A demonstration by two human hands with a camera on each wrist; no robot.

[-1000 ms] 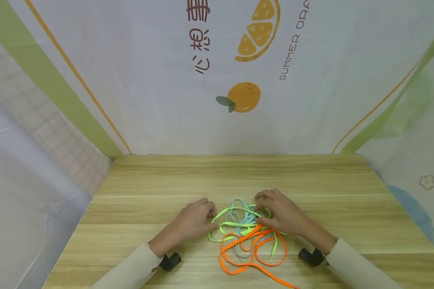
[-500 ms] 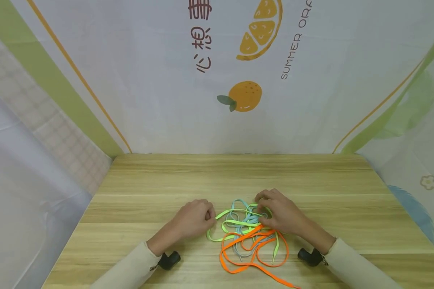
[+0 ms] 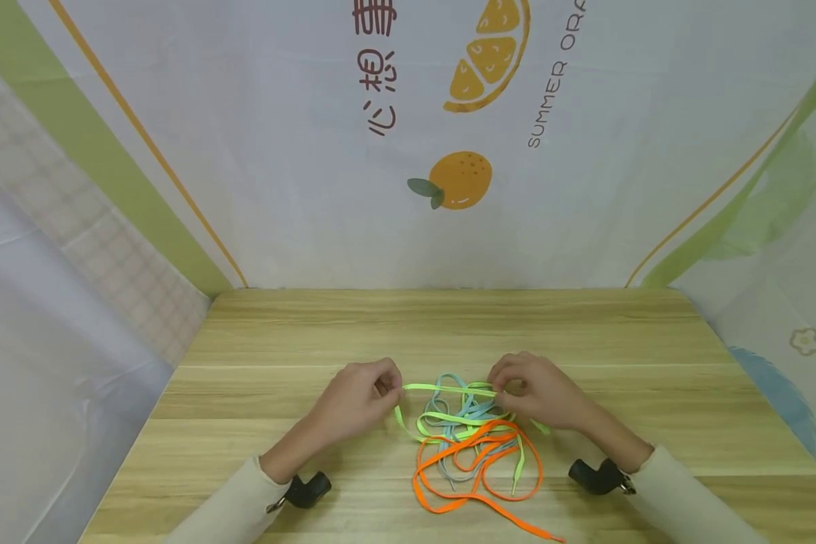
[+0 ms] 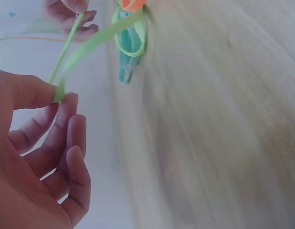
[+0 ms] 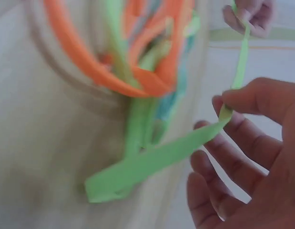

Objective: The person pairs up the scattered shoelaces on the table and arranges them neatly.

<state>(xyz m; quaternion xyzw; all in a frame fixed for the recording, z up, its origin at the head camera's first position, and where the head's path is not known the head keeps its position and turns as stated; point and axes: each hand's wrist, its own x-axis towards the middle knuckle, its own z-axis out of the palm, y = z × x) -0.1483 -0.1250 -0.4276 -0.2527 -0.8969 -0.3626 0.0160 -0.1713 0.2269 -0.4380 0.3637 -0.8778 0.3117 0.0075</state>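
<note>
A yellow-green shoelace (image 3: pixel 442 388) stretches between both hands above a tangle of laces. My left hand (image 3: pixel 362 394) pinches it between thumb and index finger, the other fingers loosely bent in the left wrist view. My right hand (image 3: pixel 539 389) pinches the same lace at another spot, and a folded length (image 5: pixel 152 164) hangs from its fingertips. Under the stretched part lie a light blue shoelace (image 3: pixel 442 378) and more green loops. An orange shoelace (image 3: pixel 421 483) overlaps them at the front, one end trailing to the lower right.
The laces lie on a wood-grain table (image 3: pixel 279 340). A white cloth (image 3: pixel 313 189) with printed oranges hangs behind its back edge, and other cloths hang at both sides. Black camera mounts (image 3: pixel 309 489) are worn at the wrists.
My left hand has closed its fingertips on the green lace and risen slightly. My right hand has moved a little right, lifting its part. The lace between them has straightened.
</note>
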